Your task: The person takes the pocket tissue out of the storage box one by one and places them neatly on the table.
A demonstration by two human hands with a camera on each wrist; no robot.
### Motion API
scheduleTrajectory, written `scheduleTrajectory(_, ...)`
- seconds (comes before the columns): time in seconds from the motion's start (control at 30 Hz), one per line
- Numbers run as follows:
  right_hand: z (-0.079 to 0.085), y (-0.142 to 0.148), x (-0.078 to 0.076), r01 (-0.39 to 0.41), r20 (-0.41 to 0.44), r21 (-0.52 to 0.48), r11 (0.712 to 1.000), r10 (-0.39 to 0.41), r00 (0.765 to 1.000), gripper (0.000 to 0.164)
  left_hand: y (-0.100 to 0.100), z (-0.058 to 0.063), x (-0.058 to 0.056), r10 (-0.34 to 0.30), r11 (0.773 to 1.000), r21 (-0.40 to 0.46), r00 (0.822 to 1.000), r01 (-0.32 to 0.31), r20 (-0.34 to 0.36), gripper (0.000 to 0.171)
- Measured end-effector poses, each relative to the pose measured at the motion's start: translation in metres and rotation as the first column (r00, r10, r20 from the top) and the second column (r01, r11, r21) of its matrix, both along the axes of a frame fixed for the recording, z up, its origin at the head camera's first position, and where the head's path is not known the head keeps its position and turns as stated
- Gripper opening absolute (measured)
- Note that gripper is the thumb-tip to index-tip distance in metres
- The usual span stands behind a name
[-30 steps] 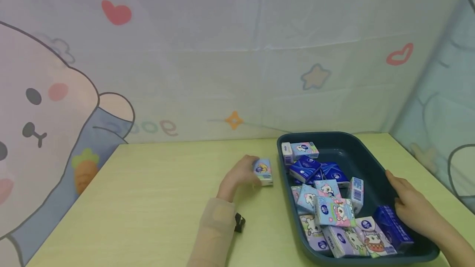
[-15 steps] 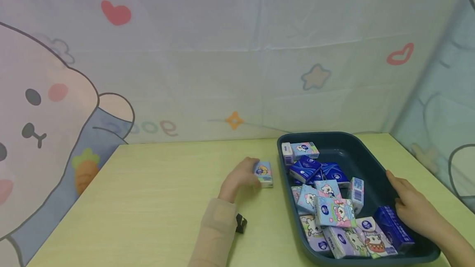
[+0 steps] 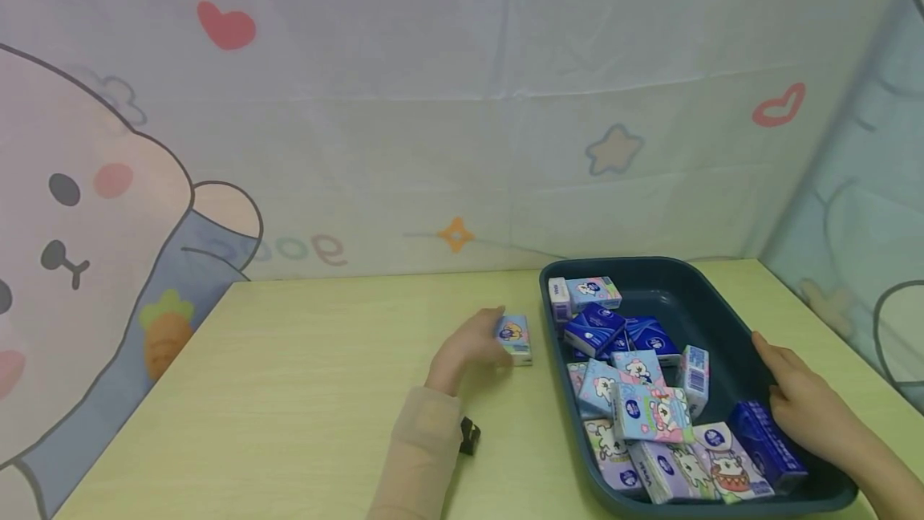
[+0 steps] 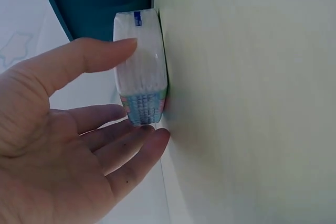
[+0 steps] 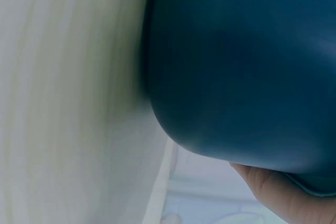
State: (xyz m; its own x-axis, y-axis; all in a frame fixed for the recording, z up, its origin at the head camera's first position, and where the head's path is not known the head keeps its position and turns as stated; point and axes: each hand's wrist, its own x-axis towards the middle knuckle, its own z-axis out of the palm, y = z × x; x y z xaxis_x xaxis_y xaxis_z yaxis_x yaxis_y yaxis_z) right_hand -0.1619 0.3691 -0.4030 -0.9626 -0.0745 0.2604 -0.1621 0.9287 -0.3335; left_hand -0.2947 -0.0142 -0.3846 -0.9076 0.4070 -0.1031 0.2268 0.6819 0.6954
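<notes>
My left hand [image 3: 468, 343] holds a small pack of pocket tissues [image 3: 516, 335] on the table, just left of the dark teal tray [image 3: 696, 307]. In the left wrist view the thumb lies across the pack's white side [image 4: 140, 72], and the fingertips [image 4: 160, 136] curve around its lower end. My right hand [image 3: 812, 412] grips the tray's right rim, thumb on the inner side. Only part of that hand's finger [image 5: 283, 192] shows in the right wrist view, at the tray wall [image 5: 236, 77].
Several tissue packs lie piled in the tray, among them dark blue ones [image 3: 593, 329], a light blue one with cartoon print [image 3: 652, 414] and a lilac one [image 3: 667, 472]. The pale yellow table [image 3: 318, 392] meets a printed cloth backdrop [image 3: 404, 127] behind.
My left hand and the tissue pack have shifted very slightly toward me and to the right. The right hand and the tray have barely moved.
</notes>
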Motion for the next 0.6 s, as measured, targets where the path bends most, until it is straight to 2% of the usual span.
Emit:
scheduleTrajectory(0.2, 0.002, -0.002, 0.0, -0.008, -0.028, 0.01, 1.0, 0.009, 1.0, 0.069, 0.001, 0.002, 0.003, 0.011, 1.0, 0.005, 1.0, -0.01, -0.002, 0.092)
scheduleTrajectory(0.4, -0.002, 0.0, 0.0, -0.009, -0.036, 0.01, 1.0, 0.009, 0.999, 0.07, 0.002, 0.011, 0.006, 0.015, 1.0, 0.001, 0.999, -0.015, -0.029, 0.09)
scheduleTrajectory(0.6, -0.004, -0.001, 0.001, -0.02, -0.054, 0.012, 1.0, 0.02, 0.998, 0.071, 0.004, 0.023, 0.007, 0.012, 0.996, 0.09, 0.999, -0.007, -0.048, 0.083)
